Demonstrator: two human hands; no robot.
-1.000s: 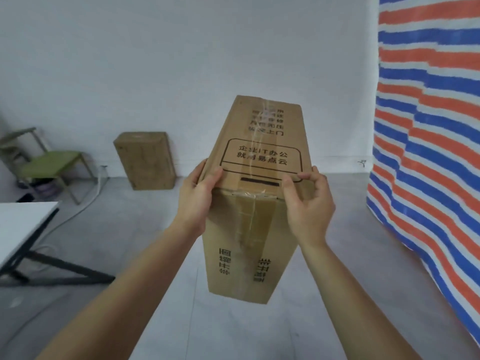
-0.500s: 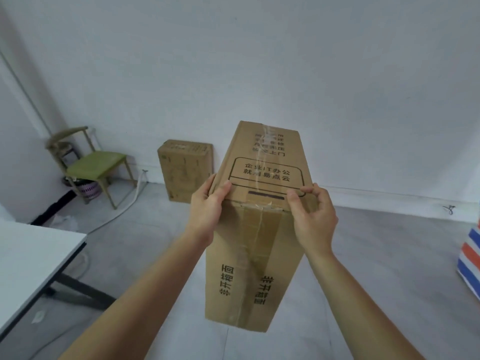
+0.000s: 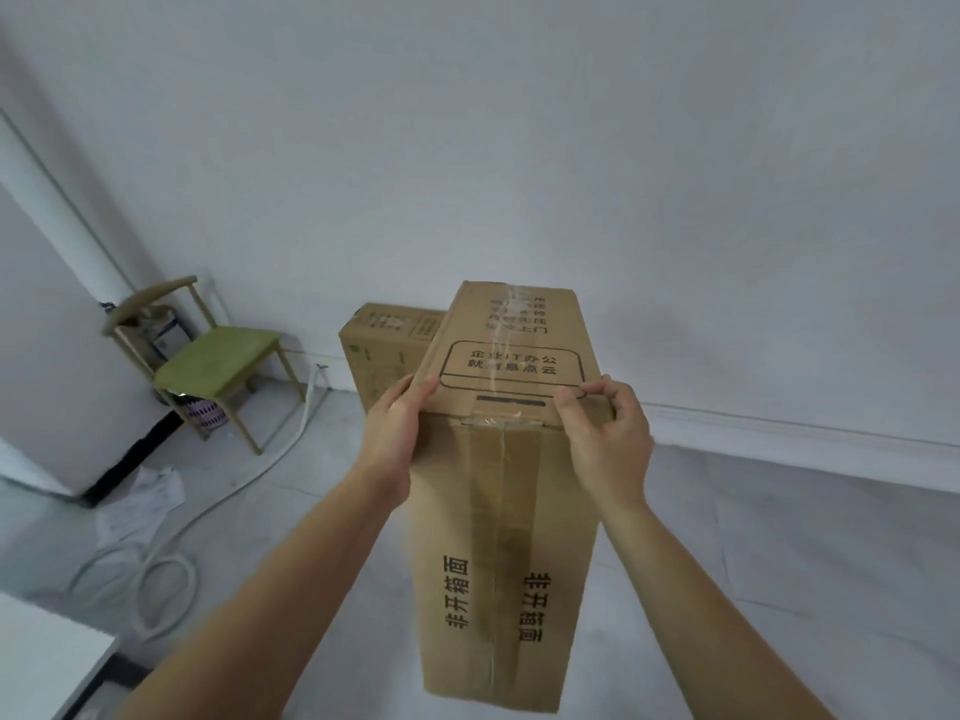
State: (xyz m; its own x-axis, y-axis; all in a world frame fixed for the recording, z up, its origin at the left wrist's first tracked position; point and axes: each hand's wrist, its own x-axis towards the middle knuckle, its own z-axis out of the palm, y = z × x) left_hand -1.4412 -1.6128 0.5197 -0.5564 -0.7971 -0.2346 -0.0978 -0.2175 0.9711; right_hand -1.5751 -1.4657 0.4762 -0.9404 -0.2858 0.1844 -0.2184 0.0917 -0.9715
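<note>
- Tall cardboard box [image 3: 519, 563], glossy tape [image 3: 501, 491] down seam, held mid-air, centre.
- L grip [image 3: 392, 433] clamped on its top edge, 9 o'clock.
- R grip [image 3: 608, 439] clamped on same edge, 3 o'clock.

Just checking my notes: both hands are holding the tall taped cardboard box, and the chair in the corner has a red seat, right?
Not quite. The head view shows the chair has a green seat, not red. The left hand and right hand do hold the tall taped cardboard box.
</note>
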